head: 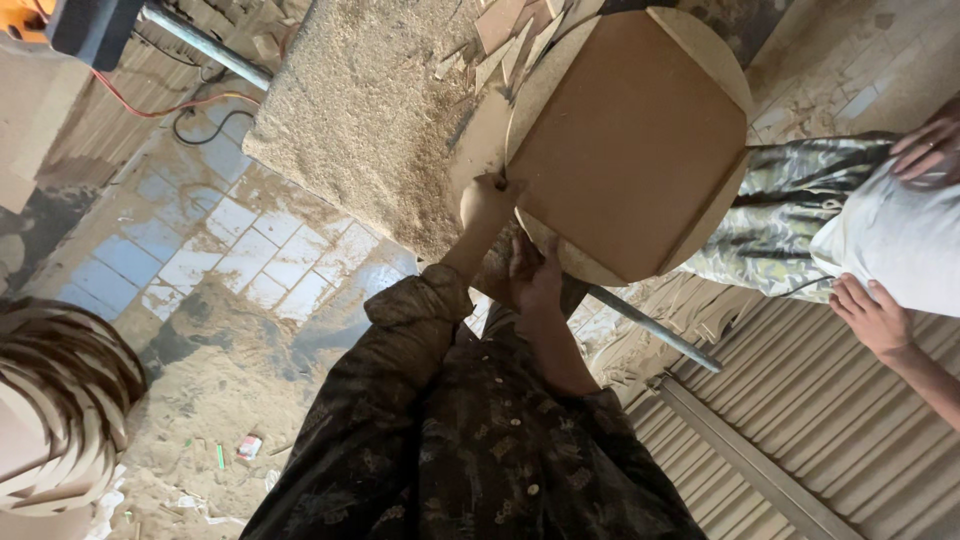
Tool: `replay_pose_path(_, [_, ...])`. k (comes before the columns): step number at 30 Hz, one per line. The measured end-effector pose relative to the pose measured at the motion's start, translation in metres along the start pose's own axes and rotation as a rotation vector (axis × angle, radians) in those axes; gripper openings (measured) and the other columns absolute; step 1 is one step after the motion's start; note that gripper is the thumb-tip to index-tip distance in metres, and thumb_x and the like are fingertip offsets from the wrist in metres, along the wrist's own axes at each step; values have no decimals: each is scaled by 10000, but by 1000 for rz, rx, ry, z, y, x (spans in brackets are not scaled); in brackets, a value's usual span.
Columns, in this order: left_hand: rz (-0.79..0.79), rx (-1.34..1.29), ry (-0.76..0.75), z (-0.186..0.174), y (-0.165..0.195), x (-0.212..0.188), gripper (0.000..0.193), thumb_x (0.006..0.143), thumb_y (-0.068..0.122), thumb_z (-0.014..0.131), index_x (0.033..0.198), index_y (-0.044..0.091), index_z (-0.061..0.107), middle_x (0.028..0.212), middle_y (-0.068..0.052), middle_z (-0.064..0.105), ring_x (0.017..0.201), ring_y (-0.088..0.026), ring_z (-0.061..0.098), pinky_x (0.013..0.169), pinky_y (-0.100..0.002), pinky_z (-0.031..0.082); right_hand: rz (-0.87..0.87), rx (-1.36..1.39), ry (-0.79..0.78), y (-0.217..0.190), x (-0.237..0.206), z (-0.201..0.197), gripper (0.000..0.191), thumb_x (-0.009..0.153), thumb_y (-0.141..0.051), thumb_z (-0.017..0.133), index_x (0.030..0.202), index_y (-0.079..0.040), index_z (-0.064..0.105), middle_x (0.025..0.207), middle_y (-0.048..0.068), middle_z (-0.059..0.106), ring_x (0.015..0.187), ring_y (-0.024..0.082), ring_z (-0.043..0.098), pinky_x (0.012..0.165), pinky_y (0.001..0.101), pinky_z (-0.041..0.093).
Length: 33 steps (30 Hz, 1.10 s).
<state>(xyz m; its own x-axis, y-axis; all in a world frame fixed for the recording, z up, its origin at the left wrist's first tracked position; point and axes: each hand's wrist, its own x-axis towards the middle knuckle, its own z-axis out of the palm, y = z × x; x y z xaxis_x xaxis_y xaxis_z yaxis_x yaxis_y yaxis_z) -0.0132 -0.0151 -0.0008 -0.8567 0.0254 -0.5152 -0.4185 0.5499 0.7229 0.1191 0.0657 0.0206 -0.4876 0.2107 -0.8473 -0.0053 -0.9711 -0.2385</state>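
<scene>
Beyond both hands lies the brown board (630, 140); left hand (487, 200) and right hand (535, 280) pinch its edge.

This is looking like a woodworking workshop. A thick heap of sawdust (360, 130) is lying on the work surface in the middle, and more dust is covering the wet tiled floor (200, 250) on the left. Offcuts of board (510, 35) are piling up at the far side, and a stack of curved cut pieces (60, 400) is standing at the near left. A red cable (150, 108) is running along the far left, and a metal pipe (650, 328) is crossing near corrugated sheets (790, 420) on the right.
</scene>
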Motion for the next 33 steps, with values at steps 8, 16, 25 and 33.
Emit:
replay_pose_path(8, [9, -6, 19, 2, -8, -5, 445, 749, 504, 803, 814, 64, 783, 721, -121, 747, 659, -281, 738, 636, -424, 575, 75, 61, -80, 6, 6, 2, 569, 962, -480, 701, 1240, 14, 645, 1147, 118, 728, 1026, 245, 712, 640, 292, 611])
replay_pose_path(16, [-53, -27, -54, -5, -9, -1, 409, 785, 496, 787, 849, 92, 792, 700, -101, 754, 617, -260, 745, 599, -409, 582, 30, -20, -41, 12, -4, 2, 588, 950, -485, 669, 1267, 9, 635, 1196, 124, 744, 1082, 244, 725, 661, 271, 597])
replay_pose_path(25, [39, 18, 7, -11, -4, 6, 371, 789, 443, 813, 842, 76, 804, 724, -123, 757, 638, -262, 742, 633, -403, 590, 40, -20, -57, 20, 0, 12, 631, 920, -543, 689, 1248, -5, 658, 1136, 114, 763, 975, 237, 728, 652, 268, 592])
replay_pose_path(33, [51, 2, 40, -18, -2, 10, 338, 755, 423, 820, 868, 105, 819, 787, -105, 774, 689, -250, 762, 655, -394, 595, 98, 15, -99, 27, -4, 14, 660, 945, -567, 685, 1213, 35, 644, 1114, 126, 734, 1016, 271, 728, 725, 294, 614])
